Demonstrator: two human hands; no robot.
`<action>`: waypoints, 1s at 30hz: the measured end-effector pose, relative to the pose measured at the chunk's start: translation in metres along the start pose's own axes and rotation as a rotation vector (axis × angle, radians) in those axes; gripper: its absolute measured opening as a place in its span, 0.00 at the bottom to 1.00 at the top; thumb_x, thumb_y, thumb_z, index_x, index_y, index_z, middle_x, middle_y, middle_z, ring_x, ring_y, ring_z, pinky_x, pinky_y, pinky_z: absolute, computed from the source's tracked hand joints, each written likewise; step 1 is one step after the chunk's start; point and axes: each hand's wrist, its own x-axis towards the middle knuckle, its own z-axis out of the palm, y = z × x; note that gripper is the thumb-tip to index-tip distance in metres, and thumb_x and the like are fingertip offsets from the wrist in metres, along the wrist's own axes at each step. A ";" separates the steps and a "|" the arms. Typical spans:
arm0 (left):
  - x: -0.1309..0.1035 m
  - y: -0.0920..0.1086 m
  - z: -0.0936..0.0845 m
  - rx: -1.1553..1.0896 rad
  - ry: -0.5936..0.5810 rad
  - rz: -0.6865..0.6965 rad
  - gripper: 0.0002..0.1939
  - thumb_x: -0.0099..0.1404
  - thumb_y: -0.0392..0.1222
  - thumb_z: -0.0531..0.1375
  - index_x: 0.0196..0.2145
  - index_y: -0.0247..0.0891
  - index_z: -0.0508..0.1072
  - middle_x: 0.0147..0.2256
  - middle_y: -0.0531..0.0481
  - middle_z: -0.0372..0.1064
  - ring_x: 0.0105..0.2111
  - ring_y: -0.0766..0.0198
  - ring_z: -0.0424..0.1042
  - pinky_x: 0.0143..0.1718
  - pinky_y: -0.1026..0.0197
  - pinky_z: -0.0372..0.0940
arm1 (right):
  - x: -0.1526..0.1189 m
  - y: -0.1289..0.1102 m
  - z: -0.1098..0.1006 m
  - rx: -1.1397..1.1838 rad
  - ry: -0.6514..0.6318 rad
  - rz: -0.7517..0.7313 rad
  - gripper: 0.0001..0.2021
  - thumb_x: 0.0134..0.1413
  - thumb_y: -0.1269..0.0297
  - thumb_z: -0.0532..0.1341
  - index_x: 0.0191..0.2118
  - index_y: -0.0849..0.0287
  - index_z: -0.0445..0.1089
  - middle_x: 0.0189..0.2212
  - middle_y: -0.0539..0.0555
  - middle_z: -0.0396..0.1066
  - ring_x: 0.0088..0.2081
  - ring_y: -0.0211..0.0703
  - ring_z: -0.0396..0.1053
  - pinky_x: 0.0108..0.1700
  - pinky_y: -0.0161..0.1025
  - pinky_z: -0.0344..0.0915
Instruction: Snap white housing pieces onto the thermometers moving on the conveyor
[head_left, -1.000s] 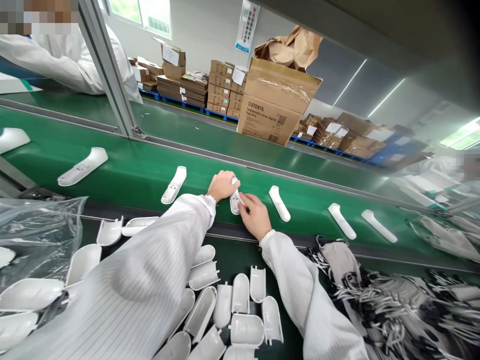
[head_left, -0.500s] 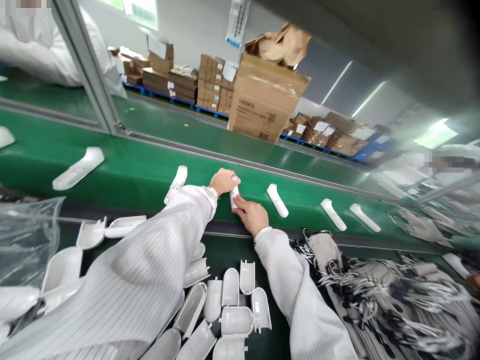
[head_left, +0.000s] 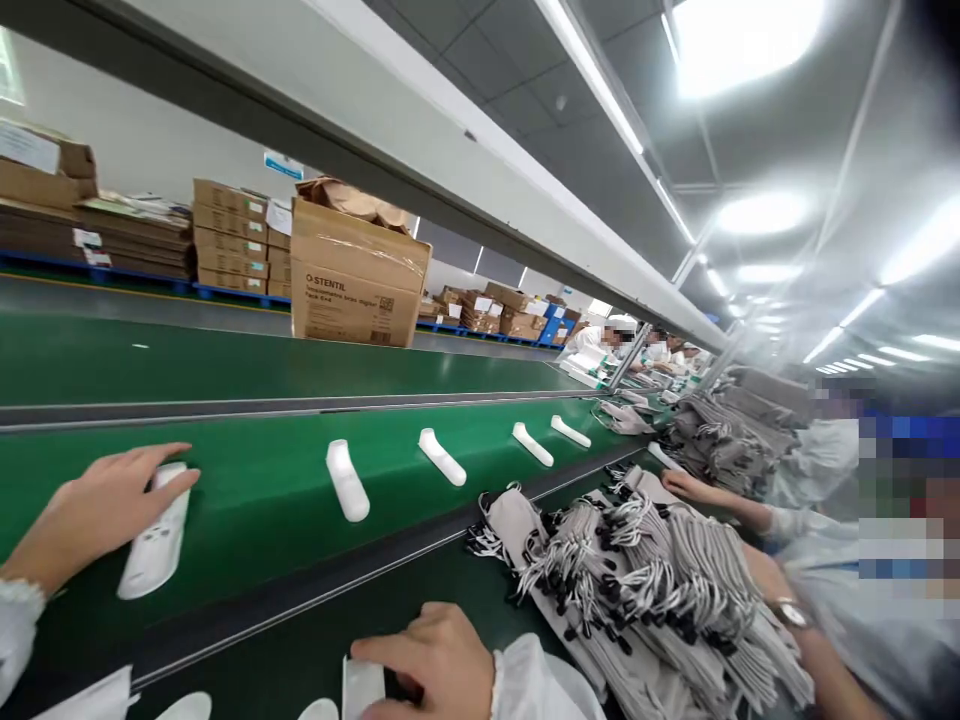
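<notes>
1. Nearest, the right hand is low over the bench, its index finger touching the upper edge of a white cover. The thumb side is lower, partly cut off; I cannot tell whether the fingers pinch the cover.
2. More white shells lie to its left, cropped by the lower edge.
3. On the green belt, the left hand lies over the upper end of a white device body. Its thumb crosses the body and the index finger reaches past the top; whether they grip is unclear. The lower end, with small dark marks, sticks out below the thumb, apparently uncovered.
4. Further right, four white pieces show smooth faces and look finished, by my judgement. The body under the left hand seems left to close; its cover is not yet on.
</notes>
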 end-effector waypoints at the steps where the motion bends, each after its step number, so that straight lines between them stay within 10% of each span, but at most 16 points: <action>1: -0.004 0.009 0.002 0.035 0.069 -0.026 0.32 0.58 0.70 0.43 0.54 0.56 0.64 0.57 0.63 0.69 0.63 0.43 0.54 0.60 0.40 0.46 | -0.001 0.000 0.000 0.016 -0.027 -0.012 0.29 0.54 0.37 0.57 0.55 0.48 0.69 0.20 0.44 0.71 0.26 0.41 0.74 0.32 0.37 0.60; 10: -0.033 0.081 0.003 0.045 0.213 -0.093 0.19 0.64 0.53 0.51 0.48 0.44 0.70 0.54 0.47 0.70 0.56 0.50 0.64 0.56 0.50 0.55 | 0.012 -0.014 -0.014 0.260 -0.151 0.077 0.25 0.55 0.70 0.59 0.59 0.49 0.65 0.33 0.48 0.72 0.31 0.39 0.68 0.42 0.40 0.64; 16: -0.033 0.090 0.017 -0.048 0.258 -0.075 0.13 0.64 0.50 0.52 0.41 0.43 0.71 0.48 0.46 0.73 0.52 0.52 0.66 0.54 0.50 0.55 | 0.051 -0.012 -0.015 0.487 -0.067 0.051 0.11 0.59 0.68 0.58 0.44 0.54 0.76 0.36 0.53 0.72 0.39 0.42 0.72 0.42 0.38 0.68; 21: -0.028 0.101 0.026 -0.065 0.285 -0.048 0.11 0.64 0.48 0.53 0.37 0.42 0.71 0.46 0.47 0.73 0.50 0.52 0.67 0.53 0.50 0.56 | 0.109 0.000 0.004 0.478 0.121 0.185 0.12 0.62 0.62 0.57 0.45 0.55 0.77 0.41 0.55 0.73 0.25 0.36 0.70 0.28 0.36 0.70; 26: -0.024 0.112 0.033 -0.063 0.297 -0.045 0.11 0.64 0.48 0.54 0.37 0.42 0.72 0.46 0.47 0.73 0.50 0.52 0.67 0.53 0.49 0.57 | 0.163 0.011 0.033 0.190 0.324 0.166 0.15 0.62 0.67 0.55 0.47 0.57 0.77 0.44 0.58 0.76 0.43 0.47 0.75 0.50 0.43 0.71; 30: -0.021 0.121 0.039 -0.061 0.309 -0.049 0.10 0.65 0.48 0.54 0.37 0.42 0.72 0.46 0.46 0.73 0.49 0.52 0.67 0.52 0.48 0.57 | 0.170 0.011 0.048 0.049 0.231 0.069 0.16 0.62 0.66 0.56 0.53 0.55 0.75 0.53 0.57 0.72 0.52 0.48 0.71 0.57 0.44 0.68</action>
